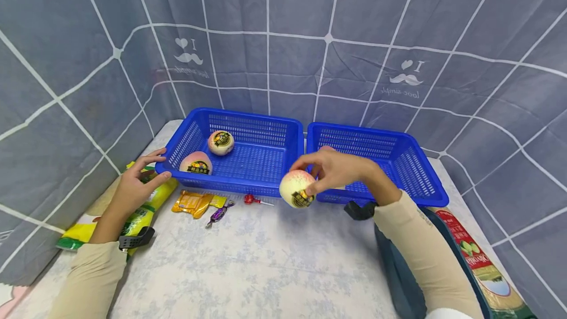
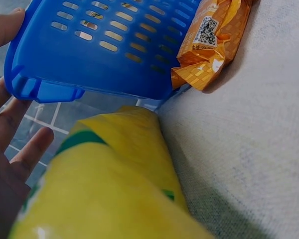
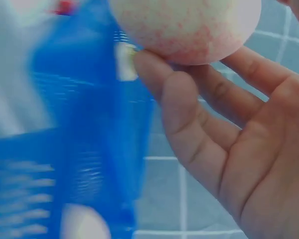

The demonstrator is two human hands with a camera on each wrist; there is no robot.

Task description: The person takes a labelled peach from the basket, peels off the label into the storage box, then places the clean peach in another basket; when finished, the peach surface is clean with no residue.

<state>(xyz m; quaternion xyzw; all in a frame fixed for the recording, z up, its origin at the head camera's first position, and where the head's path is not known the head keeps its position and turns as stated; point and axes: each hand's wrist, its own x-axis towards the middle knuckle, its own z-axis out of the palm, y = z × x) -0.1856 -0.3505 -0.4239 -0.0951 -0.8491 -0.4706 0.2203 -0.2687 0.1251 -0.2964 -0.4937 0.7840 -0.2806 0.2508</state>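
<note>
My right hand [image 1: 338, 169] grips a pale, pink-blushed peach [image 1: 294, 186] with a dark label, held up in front of where two blue baskets meet. Seen from the right wrist, the fingers and thumb curl against the underside of the peach [image 3: 189, 30]. My left hand [image 1: 137, 186] rests at the near left corner of the left blue basket [image 1: 248, 185], fingers fairly straight along the rim [image 2: 27, 55]. Inside that basket lie two labelled peaches, one at the back [image 1: 220, 143] and one by the front wall [image 1: 197, 161].
The right blue basket [image 1: 416, 196] holds pinkish fruit, mostly hidden by my right hand. Before the left basket lie orange-wrapped snacks [image 1: 192, 203], a purple-wrapped candy [image 1: 219, 214] and a red lollipop [image 1: 250, 199]. Yellow bags [image 1: 141, 218] lie left; a dark bin [image 1: 394, 265] and red package [image 1: 469, 245] right.
</note>
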